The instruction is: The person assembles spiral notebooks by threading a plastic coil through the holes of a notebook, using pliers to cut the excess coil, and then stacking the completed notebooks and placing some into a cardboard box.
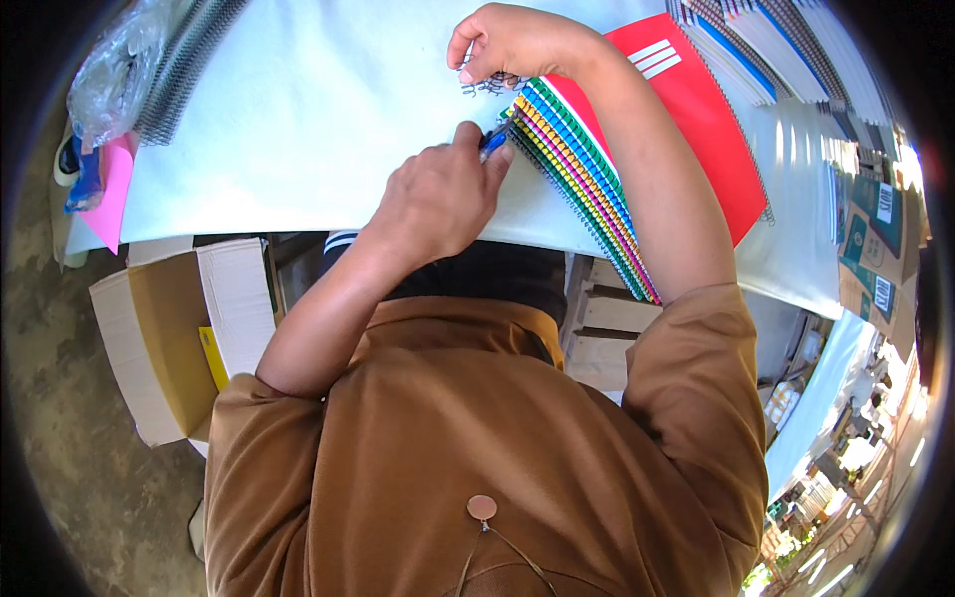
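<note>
Wrapped round a blue-handled cutting tool, apparently pliers, my left hand is closed. The tool's dark jaws are at the far end of the notebooks' spiral edges. Just beyond it my right hand is closed, with a length of dark curled wire hanging from the fingertips. Under my right forearm lies a fanned stack of spiral-bound notebooks, their coil edges green, blue, yellow and pink. A red notebook cover with white stripes lies to the right, partly hidden by that forearm.
A pale sheet covers the table. At the far left are dark wire spirals, a clear plastic bag and pink paper. Stacked notebooks stand at the far right, above a printed carton. An opened cardboard box sits below left.
</note>
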The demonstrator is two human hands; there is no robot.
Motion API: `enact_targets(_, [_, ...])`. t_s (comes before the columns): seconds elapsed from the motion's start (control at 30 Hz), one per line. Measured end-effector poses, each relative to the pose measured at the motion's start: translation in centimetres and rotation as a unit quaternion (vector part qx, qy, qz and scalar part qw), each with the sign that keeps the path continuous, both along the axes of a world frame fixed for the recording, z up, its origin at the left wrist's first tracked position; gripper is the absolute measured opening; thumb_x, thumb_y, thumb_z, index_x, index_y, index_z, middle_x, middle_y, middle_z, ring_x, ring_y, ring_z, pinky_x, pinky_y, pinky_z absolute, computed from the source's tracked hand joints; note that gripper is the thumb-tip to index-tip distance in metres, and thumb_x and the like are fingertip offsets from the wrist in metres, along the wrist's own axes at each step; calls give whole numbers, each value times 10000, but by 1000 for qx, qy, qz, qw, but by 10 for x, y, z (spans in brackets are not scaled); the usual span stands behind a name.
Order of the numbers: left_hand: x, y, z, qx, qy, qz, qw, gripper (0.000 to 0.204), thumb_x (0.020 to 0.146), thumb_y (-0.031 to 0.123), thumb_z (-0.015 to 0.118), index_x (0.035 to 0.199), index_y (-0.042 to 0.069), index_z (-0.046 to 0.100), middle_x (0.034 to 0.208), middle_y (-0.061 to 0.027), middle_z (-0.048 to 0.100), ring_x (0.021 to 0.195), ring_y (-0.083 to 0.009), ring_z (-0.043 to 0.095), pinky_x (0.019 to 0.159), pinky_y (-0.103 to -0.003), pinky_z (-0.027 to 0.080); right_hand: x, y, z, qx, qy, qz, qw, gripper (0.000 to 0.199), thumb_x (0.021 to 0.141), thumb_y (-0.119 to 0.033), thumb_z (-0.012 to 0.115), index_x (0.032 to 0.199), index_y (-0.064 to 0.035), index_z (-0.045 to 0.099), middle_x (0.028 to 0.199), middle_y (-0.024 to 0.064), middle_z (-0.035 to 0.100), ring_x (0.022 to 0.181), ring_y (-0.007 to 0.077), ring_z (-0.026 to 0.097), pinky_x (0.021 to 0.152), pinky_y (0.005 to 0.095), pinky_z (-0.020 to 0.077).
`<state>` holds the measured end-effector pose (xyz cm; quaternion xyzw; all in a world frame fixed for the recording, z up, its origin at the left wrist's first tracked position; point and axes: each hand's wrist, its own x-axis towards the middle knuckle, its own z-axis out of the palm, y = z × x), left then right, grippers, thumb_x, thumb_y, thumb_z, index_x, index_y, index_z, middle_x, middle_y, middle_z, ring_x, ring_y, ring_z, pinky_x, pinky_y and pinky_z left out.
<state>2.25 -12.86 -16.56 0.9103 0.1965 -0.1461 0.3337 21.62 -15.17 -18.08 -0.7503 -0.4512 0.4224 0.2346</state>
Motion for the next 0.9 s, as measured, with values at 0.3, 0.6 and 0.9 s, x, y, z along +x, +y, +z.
enact_targets(0.3, [-10, 22, -46, -816, 84, 137, 556, 635, 948, 523, 250, 1190, -22, 471, 953, -196, 581, 956, -373, 593, 873, -559, 450, 1, 0, 5, 1, 5, 45, 999, 272, 679, -45, 668, 929, 58, 639, 725, 110, 656, 584, 159, 590, 522, 289, 472])
enact_targets(0.6, [-11, 19, -47, -880, 78, 129, 451, 589, 954, 502, 263, 1154, -11, 472, 862, -143, 516, 770, -291, 581, 792, -580, 487, 1, -2, 9, 14, -20, 51, 998, 289, 670, -76, 679, 933, 44, 655, 731, 120, 662, 630, 175, 612, 573, 294, 486])
enact_targets(0.9, [-3, 5, -13, -172, 21, 41, 984, 455, 963, 433, 344, 1034, 14, 505, 796, -103, 578, 664, -205, 611, 622, -361, 522, 2, 1, 3, -7, 30, 35, 999, 254, 674, -50, 671, 910, 40, 658, 718, 116, 657, 606, 173, 605, 538, 294, 480])
